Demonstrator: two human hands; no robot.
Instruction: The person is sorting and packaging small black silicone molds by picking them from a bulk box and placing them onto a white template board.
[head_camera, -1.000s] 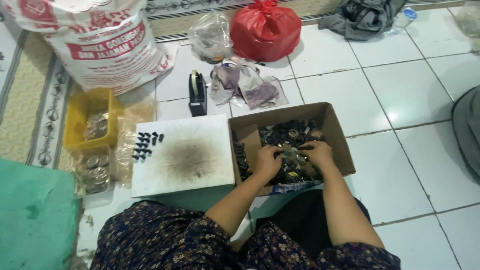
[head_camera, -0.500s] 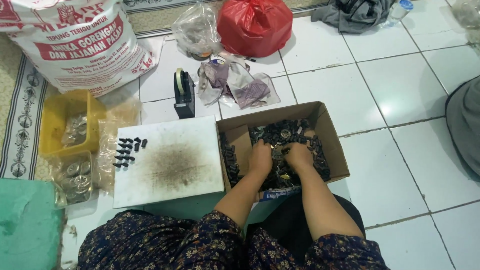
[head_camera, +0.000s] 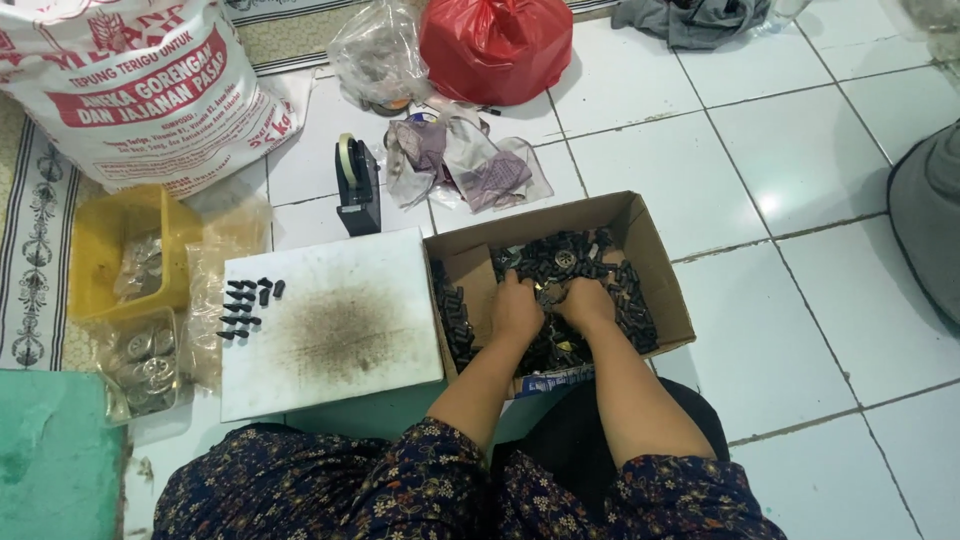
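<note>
Both hands, the left hand (head_camera: 517, 308) and right hand (head_camera: 585, 303), are buried in small black parts (head_camera: 560, 258) inside the cardboard box (head_camera: 650, 262); finger closure cannot be told. Parts could be spilled toward 3 o'clock if lifted carelessly.

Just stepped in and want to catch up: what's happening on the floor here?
A person sits on the tiled floor with both hands, left hand and right hand, dug into a cardboard box full of small black parts. Beside it lies a stained white board with a few black pieces lined up at its left edge. A tape dispenser stands behind the board.
</note>
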